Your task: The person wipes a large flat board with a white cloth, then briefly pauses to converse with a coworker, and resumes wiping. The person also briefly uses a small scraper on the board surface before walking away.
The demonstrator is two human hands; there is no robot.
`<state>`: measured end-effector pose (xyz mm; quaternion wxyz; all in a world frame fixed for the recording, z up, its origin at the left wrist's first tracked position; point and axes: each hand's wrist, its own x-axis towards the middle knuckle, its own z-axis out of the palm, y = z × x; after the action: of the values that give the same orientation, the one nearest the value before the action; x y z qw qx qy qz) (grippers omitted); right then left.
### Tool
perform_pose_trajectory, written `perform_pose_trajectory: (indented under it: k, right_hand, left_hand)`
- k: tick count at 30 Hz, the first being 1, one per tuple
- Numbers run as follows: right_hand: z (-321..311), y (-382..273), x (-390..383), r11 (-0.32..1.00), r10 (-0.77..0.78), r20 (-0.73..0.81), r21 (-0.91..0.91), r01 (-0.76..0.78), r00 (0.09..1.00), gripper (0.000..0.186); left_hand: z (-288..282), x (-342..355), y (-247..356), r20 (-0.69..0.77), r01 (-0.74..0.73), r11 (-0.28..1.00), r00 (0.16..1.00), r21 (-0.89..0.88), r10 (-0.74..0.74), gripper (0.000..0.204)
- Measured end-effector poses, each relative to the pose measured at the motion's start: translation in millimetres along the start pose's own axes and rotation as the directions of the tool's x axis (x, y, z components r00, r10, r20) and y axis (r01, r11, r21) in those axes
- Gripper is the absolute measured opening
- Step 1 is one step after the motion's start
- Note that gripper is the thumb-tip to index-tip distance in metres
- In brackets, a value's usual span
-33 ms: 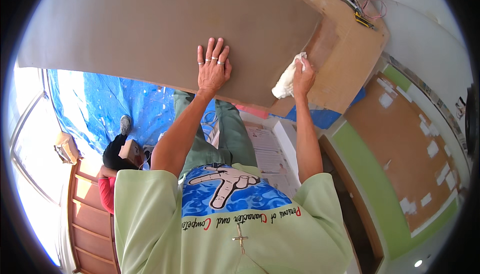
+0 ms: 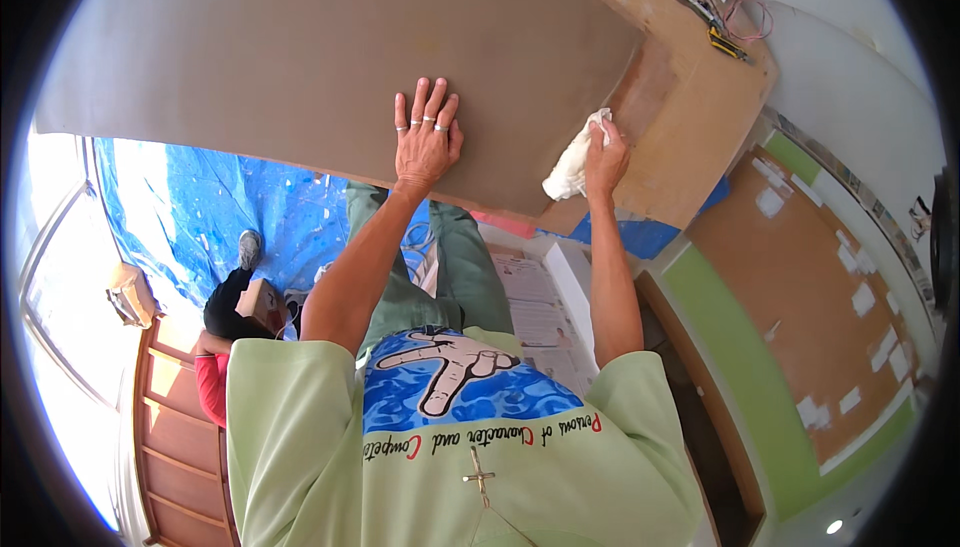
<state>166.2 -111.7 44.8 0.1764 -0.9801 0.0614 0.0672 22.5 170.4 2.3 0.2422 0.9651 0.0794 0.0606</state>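
A large grey-brown board [image 2: 270,37] fills the upper part of the view, its surface bordered on the right by tan wood [image 2: 680,117]. My left hand [image 2: 425,132] lies palm down on the board near its lower edge, fingers straight and slightly apart, with rings on several of them. Over at the board's right edge, my right hand [image 2: 605,157] grips a crumpled white cloth [image 2: 570,167], which rests against the surface there.
A yellow cutter [image 2: 728,45] and other tools lie on the tan corner. Below are a blue tarp [image 2: 170,207], white boxes and papers [image 2: 530,307]. A co-worker in red [image 2: 215,387] is at lower left, near wooden furniture [image 2: 180,447]. A patched brown panel [image 2: 800,287] is at right.
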Motion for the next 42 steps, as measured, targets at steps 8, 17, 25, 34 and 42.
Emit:
perform_pose_trajectory:
  k: [8, 17, 25, 34, 42]
  right_hand:
    - [3, 3, 6, 0.997, -0.051, -0.109, 0.046, 0.056, 0.993, 0.031]
    - [9, 2, 16, 0.999, -0.026, -0.095, 0.042, 0.030, 0.995, 0.030]
    - [12, 9, 1, 0.997, 0.048, -0.017, 0.055, -0.047, 0.999, 0.034]
    - [15, 16, -45, 0.991, 0.016, 0.006, 0.132, -0.017, 1.000, 0.029]
    - [15, 21, -144, 0.987, -0.035, 0.113, 0.160, 0.016, 0.993, 0.021]
  left_hand:
    - [2, 6, 1, 0.066, 0.035, 0.999, 0.997, 0.023, -0.037, 0.046]
    - [5, 6, -2, 0.070, 0.049, 0.999, 0.996, 0.024, -0.050, 0.049]
    - [4, 8, -3, 0.062, 0.038, 0.999, 0.997, 0.018, -0.039, 0.047]
    - [6, 6, -2, 0.045, 0.031, 0.999, 0.998, 0.033, -0.033, 0.047]
    - [6, 5, -2, 0.059, 0.041, 0.998, 0.997, 0.046, -0.043, 0.046]
